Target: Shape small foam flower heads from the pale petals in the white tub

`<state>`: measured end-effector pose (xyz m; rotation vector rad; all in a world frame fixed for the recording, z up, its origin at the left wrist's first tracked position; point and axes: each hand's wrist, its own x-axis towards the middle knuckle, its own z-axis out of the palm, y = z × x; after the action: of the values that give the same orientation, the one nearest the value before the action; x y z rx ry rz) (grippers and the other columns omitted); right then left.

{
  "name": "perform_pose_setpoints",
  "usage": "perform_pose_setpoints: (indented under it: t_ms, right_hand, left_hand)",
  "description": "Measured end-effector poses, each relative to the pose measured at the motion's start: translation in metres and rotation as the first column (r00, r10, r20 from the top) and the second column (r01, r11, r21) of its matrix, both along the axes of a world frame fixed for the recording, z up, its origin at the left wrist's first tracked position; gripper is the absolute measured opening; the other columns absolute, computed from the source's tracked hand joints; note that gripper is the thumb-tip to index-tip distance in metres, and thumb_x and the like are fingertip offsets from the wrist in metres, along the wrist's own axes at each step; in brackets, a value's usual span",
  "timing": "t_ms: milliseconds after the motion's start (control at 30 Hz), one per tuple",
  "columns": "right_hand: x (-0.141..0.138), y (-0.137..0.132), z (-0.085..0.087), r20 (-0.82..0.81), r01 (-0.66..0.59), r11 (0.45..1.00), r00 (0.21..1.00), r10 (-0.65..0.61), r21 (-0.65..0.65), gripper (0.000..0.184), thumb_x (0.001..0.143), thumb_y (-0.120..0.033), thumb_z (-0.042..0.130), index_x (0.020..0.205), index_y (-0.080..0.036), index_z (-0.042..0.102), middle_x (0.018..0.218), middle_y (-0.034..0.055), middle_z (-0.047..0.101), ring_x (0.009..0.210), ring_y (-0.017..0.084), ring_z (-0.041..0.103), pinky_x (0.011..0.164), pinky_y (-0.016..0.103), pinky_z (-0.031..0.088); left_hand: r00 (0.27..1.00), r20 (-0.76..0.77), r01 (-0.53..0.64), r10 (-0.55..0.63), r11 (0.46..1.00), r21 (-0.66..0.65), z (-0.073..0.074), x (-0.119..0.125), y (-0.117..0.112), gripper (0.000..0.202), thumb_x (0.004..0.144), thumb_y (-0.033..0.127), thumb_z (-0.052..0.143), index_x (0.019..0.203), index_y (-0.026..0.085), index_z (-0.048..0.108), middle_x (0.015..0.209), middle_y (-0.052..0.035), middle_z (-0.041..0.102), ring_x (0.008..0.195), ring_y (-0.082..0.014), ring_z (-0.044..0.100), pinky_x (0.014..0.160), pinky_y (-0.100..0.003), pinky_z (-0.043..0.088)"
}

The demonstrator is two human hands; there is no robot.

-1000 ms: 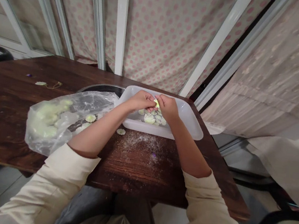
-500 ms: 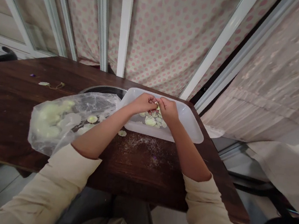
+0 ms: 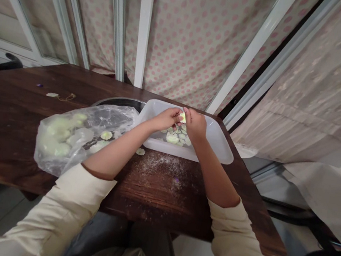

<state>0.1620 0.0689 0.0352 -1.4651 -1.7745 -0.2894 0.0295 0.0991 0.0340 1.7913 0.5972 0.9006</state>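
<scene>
My left hand (image 3: pixel 166 118) and my right hand (image 3: pixel 195 125) meet over a white plastic tray (image 3: pixel 215 145), pinching a small pale green dough piece (image 3: pixel 183 118) between their fingertips. Below them, several flower-shaped pale green dough pieces (image 3: pixel 172 138) lie in the tray, partly hidden by my hands. To the left, under my left forearm, a clear plastic bag (image 3: pixel 59 143) holds lumps of pale green dough. Two more flower-shaped pieces (image 3: pixel 106 135) rest on the bag.
The dark wooden table (image 3: pixel 9 155) is dusted with flour (image 3: pixel 165 165) in front of the tray. A dark-rimmed metal bowl (image 3: pixel 119 102) stands behind the bag. Far left lie a dough scrap and a thin string (image 3: pixel 58 96). Polka-dot fabric hangs behind the table.
My hands have shifted slightly, with the right hand now higher and the dough piece more visible between my fingertips. The view has drifted a little, and the tray contents look unchanged.
</scene>
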Motion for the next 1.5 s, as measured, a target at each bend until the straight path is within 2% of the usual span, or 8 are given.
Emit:
perform_pose_setpoints:
  t_ms: [233, 400, 500, 667, 1000, 1233, 1367, 1500]
  right_hand:
    - [0.004, 0.003, 0.000, -0.072, -0.042, 0.999, 0.997, 0.042, 0.001, 0.042, 0.087, -0.047, 0.032, 0.060, -0.019, 0.047, 0.054, 0.0001, 0.043, 0.054, 0.013, 0.038, 0.056, 0.026, 0.026]
    - [0.007, 0.005, -0.003, -0.188, -0.268, 0.963, 0.948, 0.256, -0.039, 0.041, 0.086, -0.051, 0.029, 0.064, -0.020, 0.041, 0.054, -0.0029, 0.038, 0.055, 0.011, 0.038, 0.055, 0.024, 0.029]
    - [0.006, 0.005, -0.004, -0.226, -0.313, 0.947, 0.930, 0.290, -0.073, 0.038, 0.085, -0.053, 0.031, 0.067, -0.021, 0.040, 0.054, -0.0043, 0.036, 0.053, 0.010, 0.037, 0.053, 0.023, 0.029]
    - [0.004, 0.005, -0.004, -0.166, -0.252, 0.966, 0.957, 0.239, -0.060, 0.038, 0.087, -0.049, 0.027, 0.066, -0.021, 0.041, 0.054, -0.0030, 0.040, 0.054, 0.011, 0.038, 0.056, 0.025, 0.029]
    - [-0.001, 0.000, -0.003, 0.063, 0.059, 0.990, 0.997, -0.051, -0.128, 0.046, 0.088, -0.049, 0.027, 0.064, -0.019, 0.053, 0.057, 0.0021, 0.050, 0.058, 0.014, 0.043, 0.055, 0.025, 0.024]
    - [0.016, 0.008, -0.003, -0.114, 0.110, 0.978, 0.985, -0.131, -0.174, 0.038, 0.086, -0.045, 0.034, 0.066, -0.019, 0.053, 0.059, 0.0021, 0.053, 0.059, 0.014, 0.047, 0.059, 0.026, 0.031]
    - [0.023, 0.014, -0.008, -0.259, 0.001, 0.994, 0.965, -0.030, -0.110, 0.032, 0.086, -0.046, 0.032, 0.077, -0.020, 0.048, 0.064, 0.0008, 0.052, 0.061, 0.014, 0.048, 0.061, 0.027, 0.036]
    - [0.013, 0.016, -0.012, -0.305, -0.327, 0.941, 0.908, 0.286, -0.091, 0.034, 0.086, -0.051, 0.027, 0.078, -0.022, 0.042, 0.068, 0.0000, 0.050, 0.062, 0.013, 0.049, 0.061, 0.027, 0.039]
  left_hand:
    - [0.998, 0.052, 0.046, -0.042, 0.995, -0.093, 0.004, 0.000, -0.004, 0.008, 0.081, 0.014, 0.046, 0.074, 0.013, 0.049, 0.066, 0.0014, 0.048, 0.060, -0.0057, 0.050, 0.055, -0.018, 0.042]
    - [0.997, 0.080, 0.023, -0.008, 0.981, -0.194, 0.005, -0.002, -0.006, 0.008, 0.082, 0.016, 0.045, 0.076, 0.013, 0.048, 0.069, 0.0001, 0.050, 0.060, -0.0059, 0.051, 0.055, -0.019, 0.041]
    - [0.996, 0.089, -0.003, 0.022, 0.978, -0.210, 0.006, -0.002, -0.007, 0.008, 0.082, 0.017, 0.045, 0.075, 0.014, 0.048, 0.066, 0.0007, 0.050, 0.058, -0.0063, 0.051, 0.056, -0.020, 0.040]
    - [0.996, 0.083, -0.010, 0.029, 0.975, -0.220, 0.006, 0.000, -0.007, 0.011, 0.084, 0.022, 0.045, 0.076, 0.014, 0.047, 0.065, -0.0003, 0.050, 0.057, -0.0076, 0.052, 0.056, -0.022, 0.039]
    - [1.000, -0.015, -0.025, 0.024, 0.989, -0.146, 0.000, 0.000, 0.000, 0.022, 0.085, 0.032, 0.040, 0.081, 0.013, 0.051, 0.070, -0.0030, 0.054, 0.054, -0.0080, 0.050, 0.056, -0.024, 0.041]
    - [0.994, -0.023, -0.113, 0.111, 0.991, -0.069, -0.002, -0.002, 0.004, 0.023, 0.084, 0.028, 0.038, 0.065, 0.015, 0.041, 0.059, 0.0020, 0.042, 0.049, -0.0072, 0.048, 0.052, -0.021, 0.037]
    - [0.990, -0.021, -0.137, 0.136, 0.990, -0.037, -0.002, -0.004, 0.004, 0.025, 0.084, 0.031, 0.039, 0.064, 0.016, 0.039, 0.057, 0.0030, 0.040, 0.049, -0.0065, 0.046, 0.051, -0.020, 0.035]
    - [0.989, -0.028, -0.142, 0.143, 0.988, 0.055, -0.003, -0.004, 0.003, 0.026, 0.083, 0.031, 0.039, 0.063, 0.015, 0.040, 0.057, 0.0027, 0.042, 0.050, -0.0064, 0.043, 0.052, -0.020, 0.037]
